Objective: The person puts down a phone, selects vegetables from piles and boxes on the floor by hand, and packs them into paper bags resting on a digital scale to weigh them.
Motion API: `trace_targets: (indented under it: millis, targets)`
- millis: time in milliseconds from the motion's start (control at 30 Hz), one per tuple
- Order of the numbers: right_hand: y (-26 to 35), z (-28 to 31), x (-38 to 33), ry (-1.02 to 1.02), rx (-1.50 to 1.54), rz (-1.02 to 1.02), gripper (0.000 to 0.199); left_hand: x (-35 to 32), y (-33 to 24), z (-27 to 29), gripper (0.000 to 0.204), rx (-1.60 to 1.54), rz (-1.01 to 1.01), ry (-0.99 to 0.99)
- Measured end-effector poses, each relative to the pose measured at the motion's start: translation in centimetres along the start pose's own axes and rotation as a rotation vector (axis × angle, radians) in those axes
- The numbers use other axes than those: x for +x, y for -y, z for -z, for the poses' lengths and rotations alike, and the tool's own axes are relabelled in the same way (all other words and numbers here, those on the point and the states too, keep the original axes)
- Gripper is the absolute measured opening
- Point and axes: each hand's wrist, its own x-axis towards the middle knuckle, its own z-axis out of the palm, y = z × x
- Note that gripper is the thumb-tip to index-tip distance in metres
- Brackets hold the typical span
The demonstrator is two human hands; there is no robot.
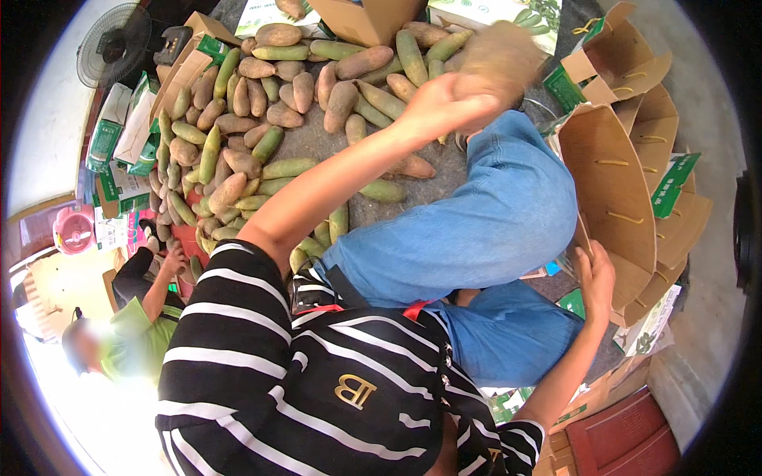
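A person in blue jeans (468, 222) is sitting among piled produce and cardboard. Their left hand (444, 103) is closing around a blurred brown gourd (502, 67), which is hanging at the upper right, above the knee and near the pile's right end. The blur is hiding exactly how the fingers are wrapping it. The right hand (595, 278) is touching the near edge of an open brown carton (607, 174) on the person's right; whether that grip is pinching the cardboard or just leaning on it, I cannot tell.

Green and brown gourds (341, 107) are covering most of the grey floor (317, 143) ahead and to the left. The step in hand appears to be picking out 1 gourd while steadying the carton. The next move is probably calling for a swing right, past the knee and over the carton's rim.

Raised flaps are narrowing the way in, and more cartons are crowding just behind. Some bare floor is lying between the pile and the thigh, giving the left arm room. At far left, 1 co-worker (131, 341) is reaching toward the pile, well apart.
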Motion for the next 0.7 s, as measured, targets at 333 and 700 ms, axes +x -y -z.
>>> trace_targets:
  millis: [333,700]
  targets:
    - [0.2,0.0,-0.1,0.026,0.039,-0.034,0.025,6.2,-7.5,-13.7,0.053,0.786,-0.22,0.411]
    - [0.4,-0.2,-0.4,0.079,0.082,-0.004,0.021,3.7,-0.4,-7.9,0.02,0.341,-0.53,-0.08]
